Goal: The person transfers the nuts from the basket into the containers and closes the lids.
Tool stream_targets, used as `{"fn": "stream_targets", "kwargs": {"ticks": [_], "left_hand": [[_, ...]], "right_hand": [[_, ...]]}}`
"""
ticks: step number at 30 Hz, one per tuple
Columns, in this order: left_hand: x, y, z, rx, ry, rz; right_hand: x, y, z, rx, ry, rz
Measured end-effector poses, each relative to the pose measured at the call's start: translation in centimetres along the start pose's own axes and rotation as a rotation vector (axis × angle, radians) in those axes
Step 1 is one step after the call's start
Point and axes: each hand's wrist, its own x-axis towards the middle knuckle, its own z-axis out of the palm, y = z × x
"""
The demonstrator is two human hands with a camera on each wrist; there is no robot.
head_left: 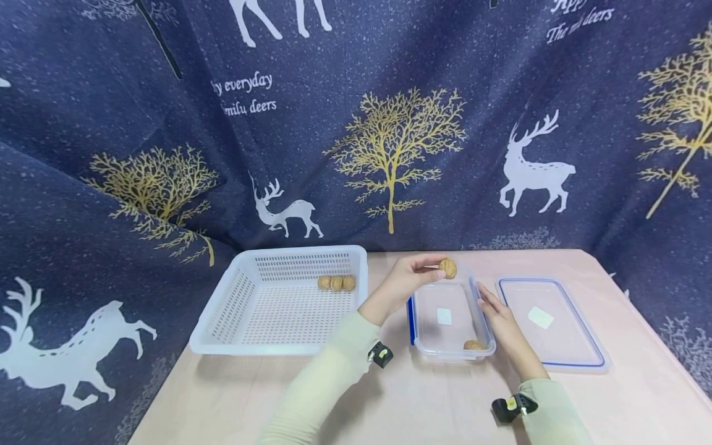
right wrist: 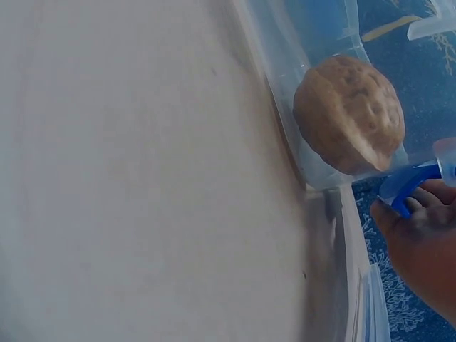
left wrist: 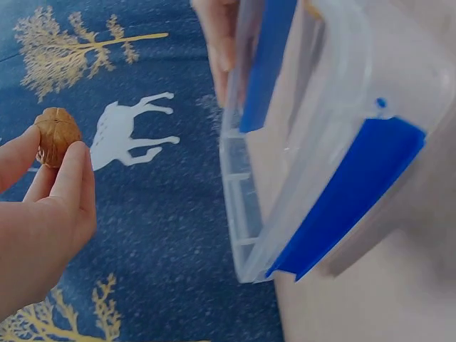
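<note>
My left hand (head_left: 405,281) pinches a walnut (head_left: 447,268) between thumb and fingertips, above the far end of a clear plastic container (head_left: 421,350). The left wrist view shows this walnut (left wrist: 57,135) at the fingertips, apart from the container. Another walnut (head_left: 474,345) lies inside, in the near right corner; it looks large through the clear wall in the right wrist view (right wrist: 349,114). My right hand (head_left: 503,321) rests its fingers against the container's right side, by a blue clip flap (right wrist: 410,187). Part of that hand is out of the right wrist view.
A white slotted basket (head_left: 278,349) stands left, with three walnuts (head_left: 336,283) at its right side. The clear lid (head_left: 573,334) with a blue seal lies right of the container. A dark blue cloth (head_left: 478,80) with deer and trees hangs behind the pale table (head_left: 233,402).
</note>
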Motion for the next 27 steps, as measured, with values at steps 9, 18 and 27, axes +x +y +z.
{"fn": "stream_targets", "kwargs": {"ticks": [9, 18, 27], "left_hand": [[0.2, -2.1, 1.9, -0.047, 0.004, 0.013], [0.1, -5.1, 3.7, -0.052, -0.008, -0.05], [0.2, -8.2, 4.9, -0.117, 0.006, -0.095]], "right_hand": [[0.1, 0.1, 0.0, -0.012, -0.005, 0.02], [0.0, 0.0, 0.1, -0.018, -0.004, 0.042], [0.0, 0.0, 0.0, -0.007, -0.007, 0.039]]}}
